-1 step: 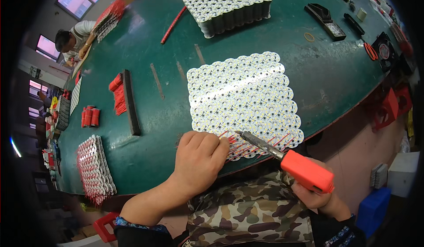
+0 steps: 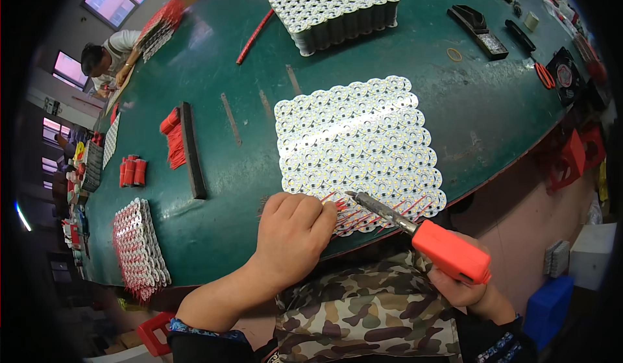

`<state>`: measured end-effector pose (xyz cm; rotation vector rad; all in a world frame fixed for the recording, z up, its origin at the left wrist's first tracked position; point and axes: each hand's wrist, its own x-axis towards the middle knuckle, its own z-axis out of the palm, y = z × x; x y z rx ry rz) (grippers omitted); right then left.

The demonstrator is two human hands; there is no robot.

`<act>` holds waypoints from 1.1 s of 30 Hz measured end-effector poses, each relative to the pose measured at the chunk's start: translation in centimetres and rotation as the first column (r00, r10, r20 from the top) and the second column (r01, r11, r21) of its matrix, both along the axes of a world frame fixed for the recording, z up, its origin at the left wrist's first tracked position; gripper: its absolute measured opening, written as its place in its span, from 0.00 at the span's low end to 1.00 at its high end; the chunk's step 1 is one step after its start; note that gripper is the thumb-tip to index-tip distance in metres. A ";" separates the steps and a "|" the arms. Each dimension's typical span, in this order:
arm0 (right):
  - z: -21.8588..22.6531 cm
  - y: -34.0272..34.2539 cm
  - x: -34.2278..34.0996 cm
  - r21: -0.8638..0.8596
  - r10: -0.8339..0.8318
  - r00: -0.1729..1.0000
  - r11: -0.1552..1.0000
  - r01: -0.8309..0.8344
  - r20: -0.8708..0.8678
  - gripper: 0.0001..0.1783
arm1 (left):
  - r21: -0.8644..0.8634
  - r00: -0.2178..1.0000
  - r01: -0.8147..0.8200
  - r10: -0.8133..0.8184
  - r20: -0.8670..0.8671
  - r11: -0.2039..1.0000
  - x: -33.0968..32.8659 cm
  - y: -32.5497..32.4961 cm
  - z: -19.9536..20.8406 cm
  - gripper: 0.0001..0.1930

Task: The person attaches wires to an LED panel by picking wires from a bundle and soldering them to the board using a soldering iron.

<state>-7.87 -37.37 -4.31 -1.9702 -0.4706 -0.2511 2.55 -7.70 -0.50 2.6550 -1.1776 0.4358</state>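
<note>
A white panel of joined round LED boards (image 2: 354, 139) lies on the green table in front of me. My left hand (image 2: 292, 230) rests over its near left corner, fingers closed around thin red wires (image 2: 341, 205) whose ends stick out past the thumb side. In my right hand (image 2: 457, 288) is a soldering iron (image 2: 450, 251) with a red handle. Its tip points left, over the near rows and close to the wire ends; contact cannot be made out. More red wires (image 2: 415, 206) lie slanted across the nearest rows of boards.
A tall stack of boards (image 2: 344, 12) stands at the back. To the left are a dark bar (image 2: 193, 149), red wire bundles (image 2: 133, 170) and a wired board stack (image 2: 139, 246). A black tray (image 2: 480, 33) and orange-handled scissors (image 2: 544, 75) lie right. Another person (image 2: 113, 58) works far left.
</note>
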 end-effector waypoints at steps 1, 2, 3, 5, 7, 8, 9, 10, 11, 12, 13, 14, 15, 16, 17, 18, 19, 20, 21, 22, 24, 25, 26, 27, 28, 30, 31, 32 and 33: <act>0.3 0.1 0.2 0.000 0.001 1.000 1.000 -0.001 0.000 0.26 | 0.001 1.000 -0.001 0.001 -0.002 1.000 0.0 0.0 0.0 0.12; 0.9 0.2 0.6 0.012 0.038 0.998 0.999 -0.038 -0.048 0.27 | 0.003 1.000 -0.003 0.003 -0.005 1.000 0.0 0.0 0.0 0.12; 1.2 0.3 0.8 0.025 0.076 0.993 0.997 -0.074 -0.094 0.28 | 0.002 1.000 -0.003 0.003 -0.004 1.000 0.0 0.0 0.0 0.12; 0.5 0.5 0.2 0.084 0.060 0.991 0.995 -0.050 -0.121 0.29 | -0.003 1.000 -0.007 0.007 -0.006 1.000 -0.1 0.0 0.0 0.12; 0.3 0.4 0.0 0.141 0.043 0.988 0.990 -0.021 -0.150 0.30 | -0.003 1.000 -0.005 0.005 -0.006 1.000 -0.1 -0.1 0.1 0.12; 0.3 0.4 0.0 0.131 0.052 0.989 0.991 -0.034 -0.140 0.31 | -0.002 1.000 -0.004 0.004 -0.007 1.000 -0.1 -0.1 0.1 0.12; 0.3 0.3 0.1 0.122 0.064 0.990 0.991 -0.048 -0.129 0.32 | -0.002 1.000 -0.005 0.005 -0.007 1.000 -0.1 -0.1 0.1 0.12; 0.2 0.3 0.1 0.123 0.065 0.990 0.991 -0.049 -0.129 0.32 | 0.001 1.000 -0.007 0.007 -0.008 1.000 -0.1 -0.1 0.1 0.12; 0.2 0.3 0.1 0.113 0.063 0.990 0.992 -0.049 -0.123 0.32 | 0.004 1.000 -0.010 0.010 -0.008 1.000 -0.1 -0.1 0.1 0.12; 0.2 0.3 0.0 0.101 0.059 0.991 0.994 -0.047 -0.118 0.32 | 0.003 1.000 -0.009 0.009 -0.009 1.000 -0.1 -0.2 0.2 0.12; 0.4 0.3 0.1 0.100 0.058 0.991 0.994 -0.046 -0.119 0.32 | 0.007 1.000 -0.008 0.008 -0.010 1.000 -0.1 -0.2 0.2 0.12; 0.8 0.5 0.2 0.068 0.042 0.995 0.997 -0.036 -0.089 0.32 | 0.011 1.000 -0.007 0.007 -0.011 1.000 -0.1 -0.3 0.2 0.12; 1.1 0.6 0.3 0.038 0.028 0.998 0.999 -0.026 -0.058 0.31 | 0.011 1.000 -0.008 0.008 -0.012 1.000 -0.1 -0.3 0.2 0.12; 1.4 0.7 0.4 0.037 0.029 0.998 0.999 -0.026 -0.058 0.31 | 0.018 1.000 -0.008 0.008 -0.013 1.000 -0.1 -0.2 0.2 0.12; 1.6 0.7 0.4 0.002 0.027 0.999 1.000 -0.027 -0.042 0.31 | 0.024 1.000 -0.007 0.008 -0.013 1.000 -0.1 -0.2 0.2 0.12; 1.8 0.7 0.5 -0.032 0.029 0.999 0.999 -0.030 -0.024 0.31 | 0.023 1.000 -0.010 0.011 -0.012 1.000 -0.1 -0.2 0.2 0.12; 1.7 0.5 0.7 -0.033 0.032 0.999 0.999 -0.033 -0.023 0.31 | 0.023 1.000 -0.012 0.013 -0.010 1.000 -0.1 -0.1 0.2 0.12; 1.6 0.0 0.8 0.000 0.088 0.992 0.996 -0.088 -0.095 0.31 | 0.023 1.000 -0.015 0.015 -0.007 1.000 -0.2 0.0 0.2 0.12; 1.6 -0.4 0.9 0.035 0.144 0.976 0.990 -0.140 -0.165 0.31 | 0.019 1.000 -0.018 0.018 -0.005 1.000 -0.2 -0.1 0.2 0.12; 1.6 -0.6 0.8 0.031 0.147 0.975 0.989 -0.144 -0.164 0.31 | 0.018 1.000 -0.015 0.015 -0.006 1.000 -0.2 -0.1 0.2 0.12; 1.4 -0.7 0.2 -0.107 0.027 0.999 0.994 -0.022 0.046 0.31 | 0.016 1.000 -0.012 0.013 -0.007 1.000 -0.2 -0.1 0.2 0.12; 1.4 -0.6 0.0 -0.108 0.027 0.999 0.994 -0.022 0.046 0.31 | 0.022 1.000 -0.012 0.012 -0.002 1.000 -0.2 -0.1 0.1 0.12; 1.3 -0.5 -0.2 -0.045 0.007 1.000 0.999 -0.007 -0.016 0.31 | 0.028 1.000 -0.012 0.012 0.003 1.000 -0.2 -0.1 0.1 0.12; 1.4 -0.5 -0.3 0.017 -0.010 0.997 1.000 0.012 -0.078 0.31 | 0.028 1.000 -0.010 0.010 0.003 1.000 -0.2 0.0 0.1 0.12; 1.4 -0.5 -0.4 0.017 -0.013 0.997 1.000 0.014 -0.078 0.31 | 0.030 1.000 -0.008 0.008 0.005 1.000 -0.1 0.0 0.1 0.12; 1.6 -0.6 -0.5 -0.002 -0.002 0.991 1.000 0.002 -0.133 0.31 | 0.036 1.000 -0.003 0.003 0.009 0.999 -0.1 -0.1 0.2 0.12; 1.3 -0.5 -0.5 0.002 -0.005 0.991 1.000 0.005 -0.132 0.31 | 0.038 1.000 -0.008 0.008 0.003 0.999 -0.2 -0.2 0.3 0.12; 0.8 -0.3 -0.5 0.030 -0.031 0.996 0.999 0.034 -0.079 0.31 | 0.040 1.000 -0.013 0.013 -0.002 0.999 -0.2 -0.3 0.3 0.12; 0.4 -0.1 -0.4 0.058 -0.060 0.998 0.996 0.061 -0.027 0.30 | 0.045 1.000 -0.009 0.009 -0.001 0.999 -0.3 -0.2 0.3 0.12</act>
